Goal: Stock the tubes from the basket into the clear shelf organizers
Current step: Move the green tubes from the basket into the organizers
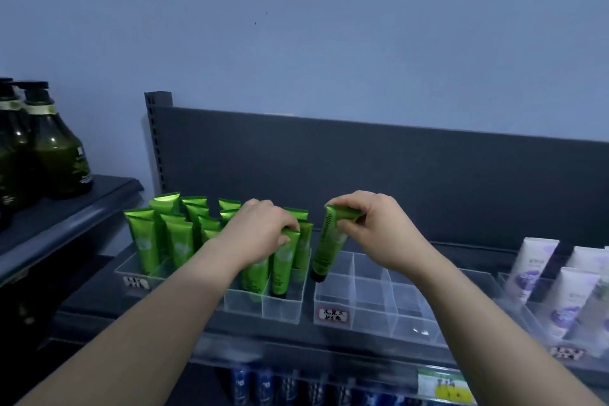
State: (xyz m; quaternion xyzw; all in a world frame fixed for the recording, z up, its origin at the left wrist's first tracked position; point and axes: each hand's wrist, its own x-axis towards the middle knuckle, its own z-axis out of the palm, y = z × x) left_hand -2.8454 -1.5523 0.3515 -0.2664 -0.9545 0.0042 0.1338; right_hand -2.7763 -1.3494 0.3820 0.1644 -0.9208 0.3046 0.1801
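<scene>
Head: tube (329, 242) in right hand (379, 224)

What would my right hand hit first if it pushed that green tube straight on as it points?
Likely the floor of the back-left compartment of the empty clear organizer; the right hand holds the green tube cap-down over that corner. Depth is unclear, so its left wall could come first.

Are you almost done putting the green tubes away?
Not yet. Many green tubes already stand in the left organizers. The left hand grips a front tube there; the right hand holds a tilted tube at the empty middle organizer. The basket is not visible.
</scene>
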